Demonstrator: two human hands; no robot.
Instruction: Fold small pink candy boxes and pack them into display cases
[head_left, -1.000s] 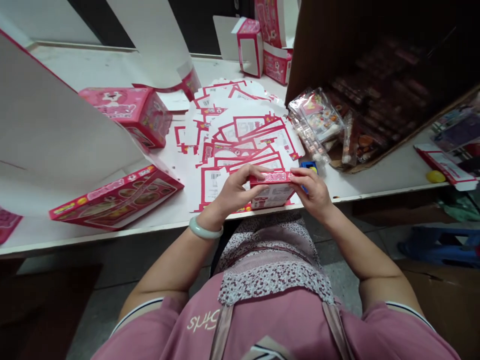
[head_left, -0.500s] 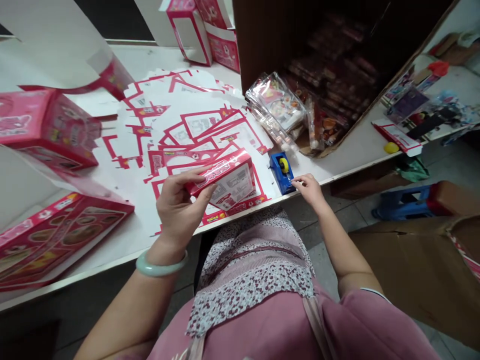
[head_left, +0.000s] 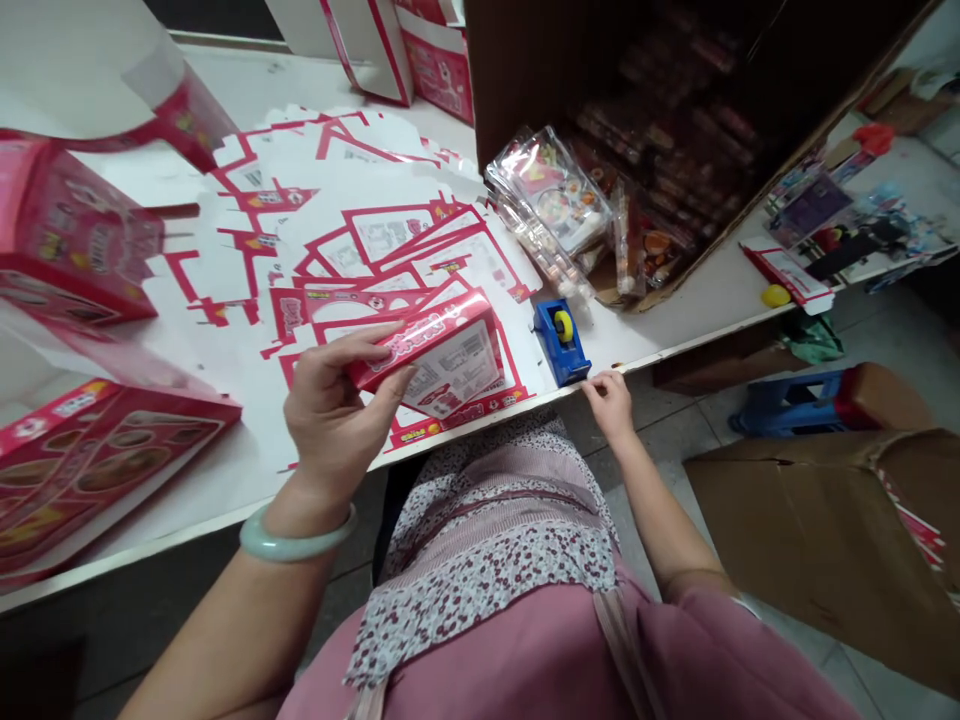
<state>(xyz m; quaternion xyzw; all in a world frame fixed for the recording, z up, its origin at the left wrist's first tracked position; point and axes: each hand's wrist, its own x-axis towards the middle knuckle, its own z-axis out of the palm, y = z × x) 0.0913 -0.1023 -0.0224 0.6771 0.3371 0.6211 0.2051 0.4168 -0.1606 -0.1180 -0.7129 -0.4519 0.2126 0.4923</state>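
My left hand (head_left: 337, 400), with a pale green bangle on its wrist, grips a small pink-and-white carton (head_left: 442, 350) by its left end. The carton is tilted above the table's front edge, a printed panel towards me. My right hand (head_left: 609, 400) is at the table edge, thumb and fingers pinched together just in front of a blue tape dispenser (head_left: 561, 345) with a yellow core. Whatever is between those fingertips is too small to make out. Flat pink-and-white cardboard blanks (head_left: 405, 235) lie spread and overlapping behind the carton.
Larger pink boxes (head_left: 112, 460) stand on the left. A big brown carton (head_left: 517, 60) lies with its opening towards me, clear-wrapped packs (head_left: 559, 195) spilling from its mouth. On the floor to the right are a blue stool (head_left: 795, 400) and another brown carton (head_left: 795, 510).
My right hand has moved slightly down and towards me from the front of the tape dispenser. My left hand still holds the carton, and the view has shifted a little.
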